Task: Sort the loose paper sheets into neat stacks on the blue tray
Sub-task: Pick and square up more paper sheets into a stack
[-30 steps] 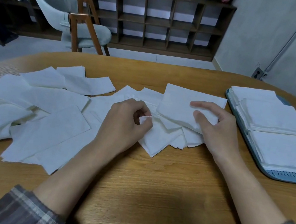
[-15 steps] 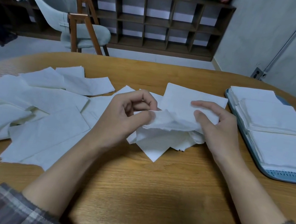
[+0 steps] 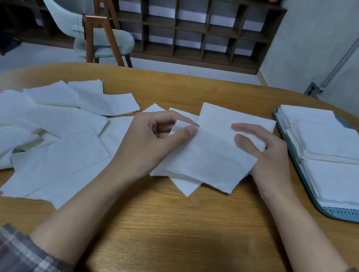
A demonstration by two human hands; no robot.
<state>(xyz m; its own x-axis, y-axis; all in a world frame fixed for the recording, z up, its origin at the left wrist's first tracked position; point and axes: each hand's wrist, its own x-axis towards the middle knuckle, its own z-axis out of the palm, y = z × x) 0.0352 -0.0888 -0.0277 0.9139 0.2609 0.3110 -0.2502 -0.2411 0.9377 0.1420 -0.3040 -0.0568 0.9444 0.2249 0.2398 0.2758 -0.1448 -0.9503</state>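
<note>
In the head view, my left hand (image 3: 154, 141) pinches a corner of a sheet (image 3: 207, 161) between thumb and forefinger. My right hand (image 3: 264, 156) grips its opposite edge, thumb on top. The sheet lies over a small pile (image 3: 186, 185) mid-table (image 3: 182, 230). I judge it needs squaring to that pile. I should keep the pull light, because this thin, soft, faintly embossed paper looks easy to crease. Loose sheets (image 3: 57, 130) sprawl toward the left edge. 3 square white stacks (image 3: 336, 146) sit on the blue tray (image 3: 349, 215), perforated-rimmed, at the right edge.
</note>
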